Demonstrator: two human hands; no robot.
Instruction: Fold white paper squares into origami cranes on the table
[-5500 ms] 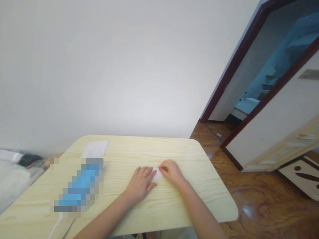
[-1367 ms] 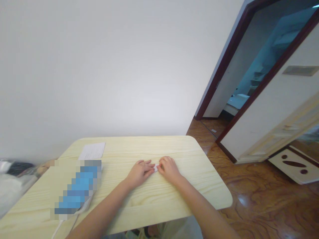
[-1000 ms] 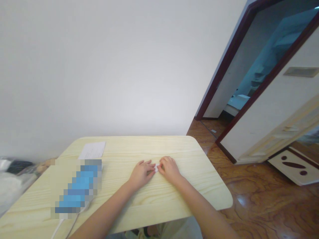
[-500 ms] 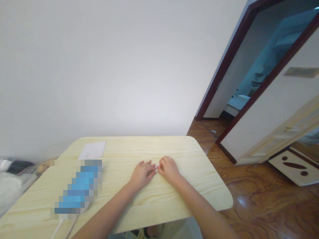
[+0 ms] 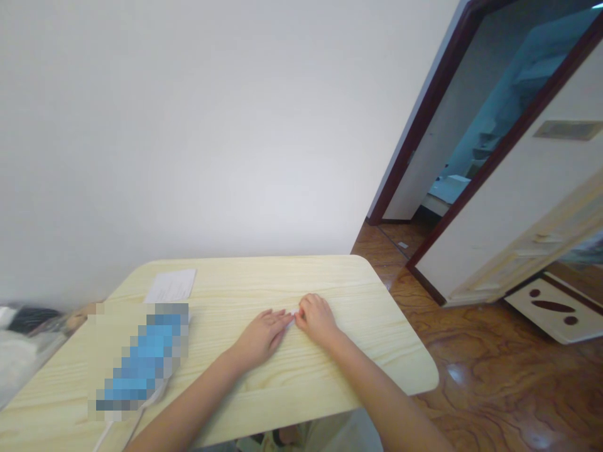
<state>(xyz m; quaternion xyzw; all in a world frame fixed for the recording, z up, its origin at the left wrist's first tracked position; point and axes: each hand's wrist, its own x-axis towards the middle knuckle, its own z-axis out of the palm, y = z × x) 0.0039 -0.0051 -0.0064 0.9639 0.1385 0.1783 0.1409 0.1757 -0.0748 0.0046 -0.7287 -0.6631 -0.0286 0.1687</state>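
Observation:
Both hands rest close together over the light wood-grain table (image 5: 226, 282). My right hand (image 5: 318, 319) has its fingers curled and pinched on a small white piece (image 5: 293, 315), perhaps folded paper; most of it is hidden. My left hand (image 5: 264, 336) lies low with fingers stretched out together toward the right. Its fingertips touch or nearly touch the left side of the white piece.
On the left side of the table lies a blurred-out blue device (image 5: 144, 361) with a white cable (image 5: 102, 436). Behind it is a printed white sheet (image 5: 172, 284). A white wall (image 5: 235, 125) rises at the table's far edge. Wooden floor (image 5: 471, 376) spreads to the right.
My left hand has shifted slightly left, its fingers now straighter and its thumb lower. My right hand keeps its pinch in nearly the same place.

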